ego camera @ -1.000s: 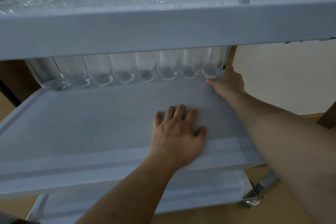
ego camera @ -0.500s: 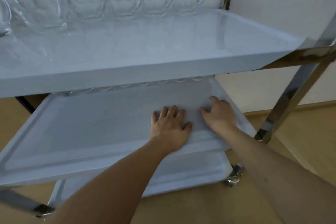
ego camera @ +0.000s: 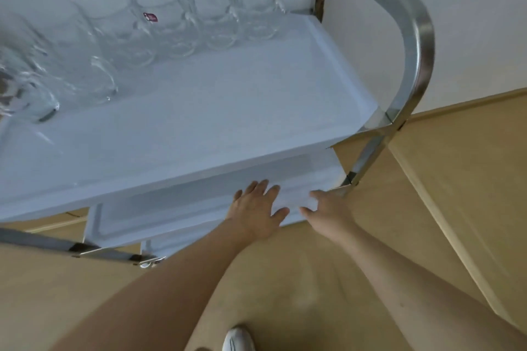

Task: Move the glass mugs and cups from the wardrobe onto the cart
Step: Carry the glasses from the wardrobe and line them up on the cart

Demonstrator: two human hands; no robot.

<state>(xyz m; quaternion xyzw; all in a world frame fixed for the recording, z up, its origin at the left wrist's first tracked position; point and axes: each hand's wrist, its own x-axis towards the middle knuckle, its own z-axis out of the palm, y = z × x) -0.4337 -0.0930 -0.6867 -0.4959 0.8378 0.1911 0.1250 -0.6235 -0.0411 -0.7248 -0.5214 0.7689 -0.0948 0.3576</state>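
White wall behind, light wood floor (ego camera: 285, 288) below, w/ a pale wood panel (ego camera: 456, 194) running along the right side. In front stands the cart (ego camera: 410, 45), a metal frame w/ a curved handle bar at its right end and white trays as shelves.

On the top shelf (ego camera: 228, 111) a row of glass mugs (ego camera: 208, 11) stands upright along the far edge, one beside the other, handles turned to the right. One mug carries a small dark-red sticker (ego camera: 150, 17). At the far left more mugs (ego camera: 28, 88) stand nearer to the camera, but they are blurred and I cannot count them. The front and right part of this shelf is bare.

Under it is the middle shelf (ego camera: 325, 171); only its front strip shows, the rest is hidden by the top tray. Cups on it, if any, are not in view. A bit of the bottom shelf (ego camera: 176, 245) shows below.

Left hand (ego camera: 256, 211) lies flat, palm down, on the front part of the middle shelf, fingers straight and a little spread; it holds nothing. Right hand (ego camera: 330, 208) is just beside it, approx. at the front right corner of the same shelf, fingers relaxed and a little bent, thumb pointing left; nothing in it either. The two hands are near but apart.

At the bottom edge the tip of a white shoe (ego camera: 238, 339) on the floor.
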